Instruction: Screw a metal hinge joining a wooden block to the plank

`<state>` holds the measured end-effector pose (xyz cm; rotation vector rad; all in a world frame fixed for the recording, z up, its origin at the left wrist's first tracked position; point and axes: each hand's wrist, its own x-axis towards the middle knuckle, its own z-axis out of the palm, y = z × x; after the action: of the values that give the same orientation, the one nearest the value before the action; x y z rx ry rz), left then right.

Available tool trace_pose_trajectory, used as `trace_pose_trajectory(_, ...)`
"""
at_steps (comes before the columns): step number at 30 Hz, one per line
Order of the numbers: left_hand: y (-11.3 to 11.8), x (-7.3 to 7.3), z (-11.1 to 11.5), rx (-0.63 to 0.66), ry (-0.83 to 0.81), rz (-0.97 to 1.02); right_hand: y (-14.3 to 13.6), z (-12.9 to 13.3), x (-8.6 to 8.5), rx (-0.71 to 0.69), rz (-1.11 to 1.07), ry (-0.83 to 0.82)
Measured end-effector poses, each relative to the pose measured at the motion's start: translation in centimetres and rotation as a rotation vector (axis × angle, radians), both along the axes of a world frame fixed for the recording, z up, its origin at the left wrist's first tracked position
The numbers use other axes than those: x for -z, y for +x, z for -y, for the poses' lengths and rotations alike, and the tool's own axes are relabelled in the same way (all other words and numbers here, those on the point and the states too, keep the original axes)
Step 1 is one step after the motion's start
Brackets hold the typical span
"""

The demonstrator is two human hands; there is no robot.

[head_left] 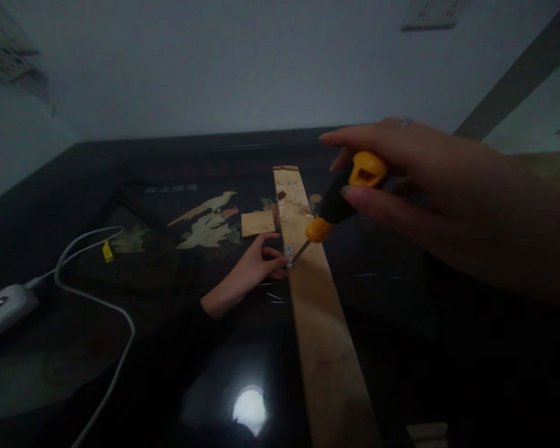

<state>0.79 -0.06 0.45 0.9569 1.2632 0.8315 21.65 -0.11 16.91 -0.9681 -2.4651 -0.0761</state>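
Note:
A yellow-and-black screwdriver (338,199) is gripped by its handle in my right hand (415,174), the thumb and fingers around it. Its shaft slants down to the left, and the tip meets a small metal bracket (289,252) at the left edge of a long wooden board (322,311). My left hand (256,264) pinches at that bracket from the board's left side, thumb and fingers close together. Whether a screw sits under the tip is too small to tell. A small square wooden piece (257,223) lies just beyond my left hand.
Several thin screws or nails (276,300) lie left of the board on the glossy dark table (168,354). A white cable (121,311) with a yellow tag (107,251) runs from a white power strip (7,308) at the left. Wall sockets (432,14) are above.

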Motion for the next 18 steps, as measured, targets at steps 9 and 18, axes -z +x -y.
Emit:
trace_pose_trajectory(9,0.0,0.2,0.0,0.011,0.015,0.002,-1.5,-0.1,0.3,0.107,-0.043,0.066)
trace_pose_trajectory(18,-0.1,0.2,0.0,0.008,0.016,0.002,-0.7,-0.5,0.1,0.042,-0.052,-0.042)
